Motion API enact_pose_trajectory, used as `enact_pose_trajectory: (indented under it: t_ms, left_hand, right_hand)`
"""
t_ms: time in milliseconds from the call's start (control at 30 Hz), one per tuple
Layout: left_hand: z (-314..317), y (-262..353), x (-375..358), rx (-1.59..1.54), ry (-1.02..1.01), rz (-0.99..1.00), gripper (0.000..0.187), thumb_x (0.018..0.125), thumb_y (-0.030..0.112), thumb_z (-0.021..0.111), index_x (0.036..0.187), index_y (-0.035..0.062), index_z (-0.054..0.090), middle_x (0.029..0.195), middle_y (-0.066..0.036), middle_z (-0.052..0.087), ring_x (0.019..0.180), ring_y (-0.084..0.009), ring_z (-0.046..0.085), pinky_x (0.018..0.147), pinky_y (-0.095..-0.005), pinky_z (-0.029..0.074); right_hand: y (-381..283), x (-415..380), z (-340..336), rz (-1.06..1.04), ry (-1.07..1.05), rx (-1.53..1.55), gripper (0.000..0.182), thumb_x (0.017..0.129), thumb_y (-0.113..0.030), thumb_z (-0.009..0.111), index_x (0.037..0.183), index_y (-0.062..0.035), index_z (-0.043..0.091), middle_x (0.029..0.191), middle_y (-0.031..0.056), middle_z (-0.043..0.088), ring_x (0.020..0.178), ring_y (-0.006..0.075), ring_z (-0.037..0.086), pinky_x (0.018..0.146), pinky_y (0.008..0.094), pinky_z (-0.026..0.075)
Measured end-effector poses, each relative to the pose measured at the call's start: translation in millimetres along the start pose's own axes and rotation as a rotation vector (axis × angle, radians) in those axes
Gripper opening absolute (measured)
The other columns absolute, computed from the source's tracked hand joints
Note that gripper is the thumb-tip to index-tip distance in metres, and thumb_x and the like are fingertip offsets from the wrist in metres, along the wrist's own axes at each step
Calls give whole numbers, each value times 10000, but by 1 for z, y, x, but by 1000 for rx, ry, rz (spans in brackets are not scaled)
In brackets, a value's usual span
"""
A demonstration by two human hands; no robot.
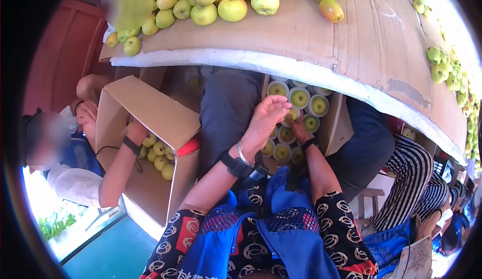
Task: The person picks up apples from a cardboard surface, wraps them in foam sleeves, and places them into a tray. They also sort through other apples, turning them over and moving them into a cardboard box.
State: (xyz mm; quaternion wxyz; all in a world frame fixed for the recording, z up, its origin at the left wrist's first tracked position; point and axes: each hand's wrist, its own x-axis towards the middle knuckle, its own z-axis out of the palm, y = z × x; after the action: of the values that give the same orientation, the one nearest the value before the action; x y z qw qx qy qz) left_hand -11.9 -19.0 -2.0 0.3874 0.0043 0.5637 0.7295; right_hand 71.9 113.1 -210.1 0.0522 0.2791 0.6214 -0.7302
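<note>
Head view: your left hand (265,121) hovers over the packing box (335,123), fingers loosely curled and slightly spread, holding nothing you can confirm. Your right hand (299,128) reaches into the same box, fingertips touching a netted apple (292,114); whether they pinch it cannot be told. Apples in foam sleeves (299,98) fill the box in rows. A co-worker's hand (136,131) dips into a second carton (150,110) to your left. Loose apples (218,3) lie on the cardboard-topped table (351,43).
</note>
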Motion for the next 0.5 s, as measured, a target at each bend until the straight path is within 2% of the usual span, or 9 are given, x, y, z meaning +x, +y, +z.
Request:
enact_pose_trajectory:
  t_ms: [167,233,267,400,467,500]
  left_hand:
    - [-1,-1,-2,13,8,-4,232,872,137,523,1094,78,492,1057,-36,577,965,-113,532,822,-264,414]
    - [-4,-2,-2,20,10,-17,237,872,143,526,1097,79,489,1057,-37,577,962,-115,534,819,-263,414]
    - [-4,-3,-2,25,5,-9,243,871,148,529,1100,80,487,1058,-37,577,959,-117,536,817,-262,414]
    - [-9,-2,-2,12,-12,-4,257,867,154,537,1107,79,481,1054,-41,579,957,-119,538,814,-264,418]
    - [-10,-2,-4,9,-15,-25,262,863,148,546,1108,84,478,1050,-40,582,962,-119,538,815,-267,420]
    - [-10,-2,-5,5,-12,-24,262,863,148,546,1108,84,478,1050,-40,582,962,-119,538,815,-267,420]
  right_hand:
    - [12,10,-1,4,86,-84,827,836,-296,579,1380,33,52,1376,197,275,1270,276,286,1048,348,239]
    - [9,6,-4,85,133,-178,888,813,-320,608,1367,76,38,1394,227,239,1290,287,261,1056,339,228]
    - [7,5,-8,91,92,-151,932,788,-333,632,1357,103,36,1407,246,203,1303,287,240,1058,325,224]
    - [3,8,-9,-18,90,-217,955,777,-335,640,1362,97,21,1411,254,197,1292,291,270,1045,323,255]
    - [-1,7,-11,107,185,-268,913,764,-347,651,1353,106,121,1350,248,326,1261,289,328,1017,326,301]
    - [-5,11,-15,108,182,-272,913,764,-347,651,1353,106,121,1350,248,326,1261,289,328,1017,326,301]
